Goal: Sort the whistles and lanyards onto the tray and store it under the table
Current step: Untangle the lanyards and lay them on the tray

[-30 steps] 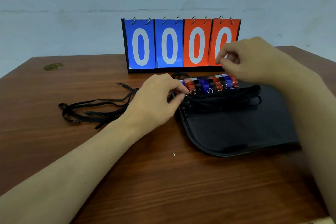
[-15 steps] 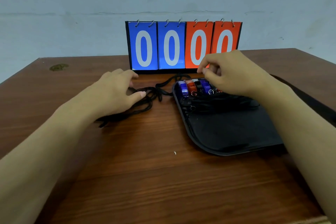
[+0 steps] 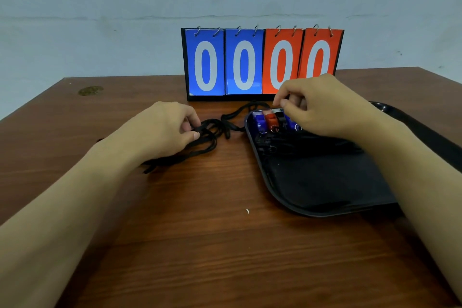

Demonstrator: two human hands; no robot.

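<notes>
A black tray [image 3: 312,182] lies on the right half of the wooden table. Blue, orange and black whistles [image 3: 271,121] stand in a row along its far edge, with a bundle of black lanyards [image 3: 312,145] just in front of them. A loose bunch of black lanyards [image 3: 215,130] lies on the table left of the tray. My left hand [image 3: 167,130] pinches this bunch between thumb and fingers. My right hand [image 3: 322,107] hovers over the whistle row with curled fingers and hides the right part of it; whether it holds anything is unclear.
A flip scoreboard [image 3: 260,62] showing 0000, two blue and two orange cards, stands upright right behind the tray and lanyards. A pale wall rises behind the table. A stain [image 3: 90,90] marks the far left corner. Bare wood [image 3: 200,245] fills the near side.
My left hand left the tray's left edge, moved left to the loose lanyards and closed its fingers on them. My right hand slid left and lower over the whistles.
</notes>
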